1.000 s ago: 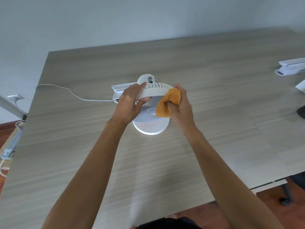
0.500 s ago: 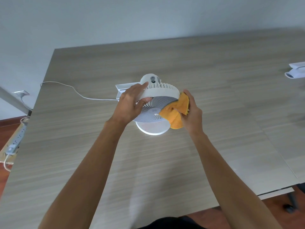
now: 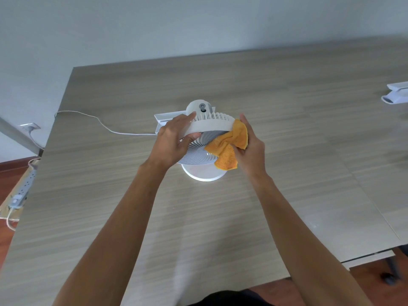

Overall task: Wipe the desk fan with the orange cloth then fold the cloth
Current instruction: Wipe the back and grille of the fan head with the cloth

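Observation:
A white desk fan (image 3: 209, 127) stands on its round base (image 3: 203, 174) in the middle of the wooden table (image 3: 287, 107), its head tilted forward so the ribbed grille faces me. My left hand (image 3: 174, 140) grips the left side of the fan's rim, thumb under it. My right hand (image 3: 249, 146) holds a bunched orange cloth (image 3: 231, 144) against the right side of the rim and grille. Part of the cloth hangs down toward the base.
A white cable (image 3: 99, 121) runs from the fan to the table's left edge. A flat white piece (image 3: 167, 117) lies behind the fan. Another white object (image 3: 395, 96) sits at the far right. A power strip (image 3: 22, 191) lies on the floor at left.
My right hand has carried the cloth from the front of the grille round to the fan's right rim. My left hand has kept its grip on the left rim.

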{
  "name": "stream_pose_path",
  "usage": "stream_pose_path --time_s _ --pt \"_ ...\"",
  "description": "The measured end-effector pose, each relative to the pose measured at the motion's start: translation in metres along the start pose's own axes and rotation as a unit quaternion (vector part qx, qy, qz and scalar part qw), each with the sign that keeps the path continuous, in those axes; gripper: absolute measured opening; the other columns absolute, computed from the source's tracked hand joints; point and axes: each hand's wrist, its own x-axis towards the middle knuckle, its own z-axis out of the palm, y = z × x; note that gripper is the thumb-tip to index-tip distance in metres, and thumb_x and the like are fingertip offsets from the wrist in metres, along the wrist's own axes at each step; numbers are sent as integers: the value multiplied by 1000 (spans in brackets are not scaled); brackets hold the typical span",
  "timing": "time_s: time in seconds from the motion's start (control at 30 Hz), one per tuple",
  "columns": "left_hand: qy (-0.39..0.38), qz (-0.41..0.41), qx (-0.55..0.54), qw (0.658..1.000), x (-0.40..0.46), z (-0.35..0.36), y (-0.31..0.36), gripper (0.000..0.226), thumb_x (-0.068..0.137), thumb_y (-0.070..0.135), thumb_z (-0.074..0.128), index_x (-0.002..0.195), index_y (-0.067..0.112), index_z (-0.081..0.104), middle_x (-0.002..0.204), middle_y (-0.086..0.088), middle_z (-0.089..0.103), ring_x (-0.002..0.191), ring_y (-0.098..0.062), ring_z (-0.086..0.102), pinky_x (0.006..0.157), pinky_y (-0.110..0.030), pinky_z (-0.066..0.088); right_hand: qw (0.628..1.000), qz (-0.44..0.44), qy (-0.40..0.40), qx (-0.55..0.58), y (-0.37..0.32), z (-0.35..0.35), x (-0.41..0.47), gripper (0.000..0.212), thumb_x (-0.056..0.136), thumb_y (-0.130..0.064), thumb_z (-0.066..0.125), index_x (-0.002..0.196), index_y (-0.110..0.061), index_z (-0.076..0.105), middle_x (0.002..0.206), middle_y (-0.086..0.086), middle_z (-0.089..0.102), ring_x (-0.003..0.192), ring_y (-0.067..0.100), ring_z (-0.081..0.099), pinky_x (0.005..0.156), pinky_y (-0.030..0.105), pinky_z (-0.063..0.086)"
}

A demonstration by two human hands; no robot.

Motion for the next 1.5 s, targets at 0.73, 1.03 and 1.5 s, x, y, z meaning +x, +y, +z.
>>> stream_pose_path --time_s 0.73,1.03,1.5 --pt "-3 -11 -6 1000 -3 2 2 50 87 23 69 132 4 57 124 -15 65 113 -30 61 95 -27 39 997 48 59 0 2 -16 2 26 69 -6 76 90 -19 70 68 -10 64 61 2 55 60 13 42" --pt "-4 -18 -2 1000 -6 4 8 50 87 21 70 132 4 57 124 -15 65 113 -30 61 94 -21 36 970 186 12 155 3 1 -6 53 68 -15 80 116 -25 58 108 -3 70 100 16 67 89 42 55" --pt "-7 -49 -3 999 -7 3 6 51 87 24 70 133 7 56 125 -11 65 113 -28 61 92 -17 35 875 367 70 308 10 -13 -7 9 89 -24 60 95 -23 68 102 2 70 98 18 66 79 33 53"
